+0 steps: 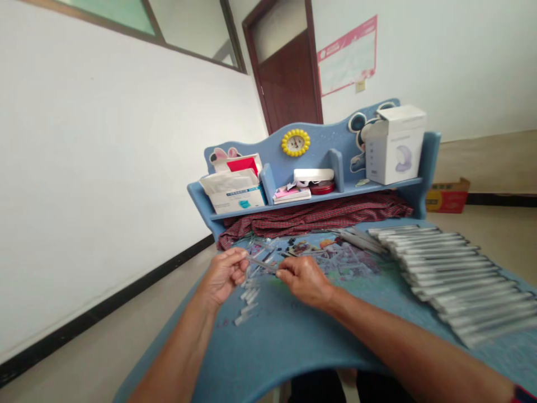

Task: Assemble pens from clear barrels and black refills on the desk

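Between my two hands a slim, translucent pen (262,263) is stretched just above the desk. My left hand (226,272) pinches its left end between thumb and fingers. At the other end, near a dark tip, my right hand (305,280) grips it with curled fingers. Short clear pen caps (247,305) lie in a loose column below and beside my left hand. Behind the hands, small clear and dark pen parts (289,246) are scattered over the desk's printed surface; blur hides their exact shapes.
Many finished-looking pens (457,280) lie in stacked rows on the right of the blue desk (293,341). A checked cloth (319,215) lies bunched under the shelf. On the shelf stand a white box (396,145), a mask box (239,193) and a red round case (322,187).
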Available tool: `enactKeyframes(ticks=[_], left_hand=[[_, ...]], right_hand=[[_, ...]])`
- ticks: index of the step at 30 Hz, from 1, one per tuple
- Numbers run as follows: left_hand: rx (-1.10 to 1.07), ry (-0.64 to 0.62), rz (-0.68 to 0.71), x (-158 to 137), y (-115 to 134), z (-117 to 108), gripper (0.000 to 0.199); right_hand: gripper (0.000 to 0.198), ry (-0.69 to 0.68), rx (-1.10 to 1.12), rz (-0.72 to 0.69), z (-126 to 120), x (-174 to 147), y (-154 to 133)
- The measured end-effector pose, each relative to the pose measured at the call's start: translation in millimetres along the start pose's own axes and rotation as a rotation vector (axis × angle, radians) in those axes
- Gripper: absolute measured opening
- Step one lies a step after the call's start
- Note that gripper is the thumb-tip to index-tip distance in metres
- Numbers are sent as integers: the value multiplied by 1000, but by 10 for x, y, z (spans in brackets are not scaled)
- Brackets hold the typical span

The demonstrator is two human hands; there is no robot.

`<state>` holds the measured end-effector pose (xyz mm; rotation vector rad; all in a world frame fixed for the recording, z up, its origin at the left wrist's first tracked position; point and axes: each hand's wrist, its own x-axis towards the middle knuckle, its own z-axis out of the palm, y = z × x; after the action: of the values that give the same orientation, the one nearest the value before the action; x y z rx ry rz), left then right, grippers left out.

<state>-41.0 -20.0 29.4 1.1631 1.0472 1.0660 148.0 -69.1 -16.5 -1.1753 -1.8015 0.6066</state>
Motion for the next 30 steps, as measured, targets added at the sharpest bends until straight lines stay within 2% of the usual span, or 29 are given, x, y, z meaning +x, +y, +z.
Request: enactKeyframes(ticks=[4, 9, 15, 20, 23, 27, 30], left_hand=[[-14, -10, -24, 45, -7, -4, 26], [23, -44, -29, 15, 21, 5, 26], [38, 18, -10, -84, 31, -8, 26], [102, 36, 25, -85, 89, 10, 26], [151, -28, 58, -51, 97, 117, 26], [262, -169, 86, -2, 70, 375, 23], [302, -224, 114, 27, 71, 560, 22]], right_hand=[[19, 53, -100, -21, 17, -29, 7], [21, 57, -169, -35, 54, -55, 10], [24, 9, -248, -41, 78, -76, -53], [27, -32, -372, -34, -3, -27, -73], [29, -20, -444, -44, -87, 31, -97], [29, -10, -586, -67, -244, 106, -171], [27, -89, -702, -32, -429, 156, -283]])
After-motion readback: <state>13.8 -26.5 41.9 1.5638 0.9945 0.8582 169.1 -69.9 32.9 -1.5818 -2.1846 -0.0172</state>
